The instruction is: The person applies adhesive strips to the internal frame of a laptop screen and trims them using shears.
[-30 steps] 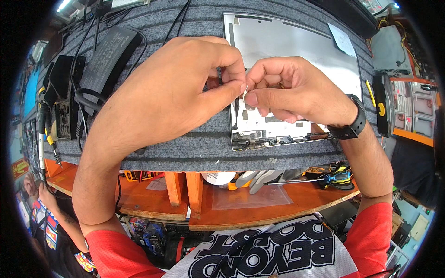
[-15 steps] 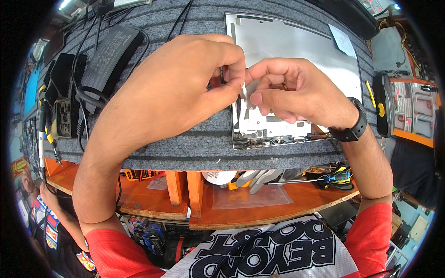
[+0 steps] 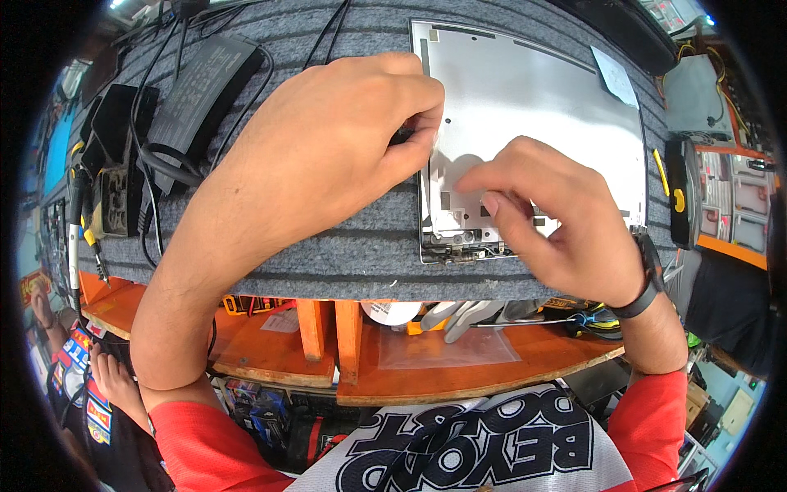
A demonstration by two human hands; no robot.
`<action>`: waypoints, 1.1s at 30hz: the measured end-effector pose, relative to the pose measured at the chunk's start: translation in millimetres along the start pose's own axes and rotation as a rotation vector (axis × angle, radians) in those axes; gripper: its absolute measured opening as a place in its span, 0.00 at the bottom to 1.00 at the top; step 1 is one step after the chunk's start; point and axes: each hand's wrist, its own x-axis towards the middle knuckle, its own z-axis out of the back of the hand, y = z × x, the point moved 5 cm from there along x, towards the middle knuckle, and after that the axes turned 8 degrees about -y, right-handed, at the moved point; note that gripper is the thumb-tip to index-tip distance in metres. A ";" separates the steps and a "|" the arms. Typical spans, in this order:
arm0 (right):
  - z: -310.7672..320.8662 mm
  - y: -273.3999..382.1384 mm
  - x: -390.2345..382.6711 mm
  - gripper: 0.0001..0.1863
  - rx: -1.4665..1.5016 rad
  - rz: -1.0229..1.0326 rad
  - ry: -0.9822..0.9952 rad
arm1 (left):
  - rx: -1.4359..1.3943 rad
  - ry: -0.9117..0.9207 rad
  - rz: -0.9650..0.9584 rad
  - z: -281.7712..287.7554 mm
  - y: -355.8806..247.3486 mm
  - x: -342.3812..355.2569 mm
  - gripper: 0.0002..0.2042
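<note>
Silver panel (image 3: 533, 90) could scratch if your R hand (image 3: 574, 217), part-open w/ nothing showing, drags; L hand (image 3: 352, 123) fingers pinched tog., can't tell on what.

By one silver panel (image 3: 541, 98), one left hand (image 3: 361, 123) and one right hand (image 3: 570, 213), one adapter brick (image 3: 205, 92) to its left, one yellow stick (image 3: 661, 171) to its right.

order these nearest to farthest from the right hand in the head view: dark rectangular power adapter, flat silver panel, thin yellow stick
1. Flat silver panel, directly beneath the right hand.
2. Thin yellow stick, to the hand's right.
3. Dark rectangular power adapter, on the far left.
</note>
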 end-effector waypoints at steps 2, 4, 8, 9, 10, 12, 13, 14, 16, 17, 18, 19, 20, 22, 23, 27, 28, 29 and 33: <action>-3.6 4.3 -3.2 0.19 -0.171 0.132 -0.032 | 0.037 -0.019 -0.019 -0.4 -0.8 -0.8 0.08; -5.1 4.9 -5.1 0.25 -0.260 0.172 -0.073 | 0.038 -0.037 -0.031 -0.1 -0.9 -1.3 0.07; -4.9 4.8 -4.4 0.30 -0.367 0.200 -0.090 | 0.107 -0.061 -0.042 -1.9 -0.3 -1.1 0.07; -5.8 5.6 -3.9 0.30 -0.399 0.214 -0.081 | 0.094 -0.073 -0.040 -2.1 -0.5 -1.1 0.07; -6.8 6.4 -3.4 0.30 -0.433 0.230 -0.071 | 0.107 -0.081 -0.040 -2.7 -0.9 -1.0 0.06; -8.4 6.9 -1.6 0.30 -0.468 0.240 -0.073 | 0.139 -0.089 -0.041 -3.4 -1.7 -0.9 0.06; -9.2 7.1 -0.7 0.30 -0.487 0.246 -0.074 | 0.157 -0.089 -0.041 -3.5 -2.1 -0.9 0.06; -9.8 6.8 0.3 0.29 -0.499 0.247 -0.075 | 0.188 -0.097 -0.051 -3.0 -2.9 -0.8 0.05; -10.7 6.2 2.1 0.28 -0.521 0.247 -0.075 | 0.201 -0.096 -0.071 -2.6 -4.9 -0.5 0.05; -11.0 6.1 3.2 0.28 -0.523 0.255 -0.084 | 0.220 -0.097 -0.084 -2.3 -6.0 -0.3 0.05; -11.4 5.9 4.3 0.27 -0.525 0.264 -0.092 | 0.220 -0.095 -0.086 -2.1 -6.6 -0.2 0.05; -11.5 6.1 4.9 0.27 -0.527 0.272 -0.101 | 0.225 -0.090 -0.087 -2.1 -7.1 -0.2 0.05; -11.5 5.9 5.3 0.27 -0.532 0.271 -0.099 | 0.240 -0.086 -0.092 -2.3 -7.7 -0.2 0.05; -11.4 5.8 5.6 0.26 -0.544 0.268 -0.097 | 0.250 -0.089 -0.097 -2.6 -8.4 0.1 0.05; -11.4 5.9 5.6 0.26 -0.546 0.270 -0.096 | 0.269 -0.088 -0.103 -2.9 -8.7 0.1 0.05; -11.5 6.2 5.5 0.27 -0.548 0.272 -0.093 | 0.274 -0.107 -0.114 -3.2 -8.8 0.5 0.05; -11.7 6.1 5.5 0.27 -0.546 0.271 -0.091 | 0.274 -0.113 -0.116 -3.3 -8.7 0.5 0.05; -11.8 6.0 5.5 0.28 -0.545 0.270 -0.088 | 0.284 -0.113 -0.116 -3.5 -8.5 0.5 0.05; -12.4 5.6 5.5 0.28 -0.545 0.274 -0.084 | 0.284 -0.122 -0.121 -4.0 -8.8 0.5 0.06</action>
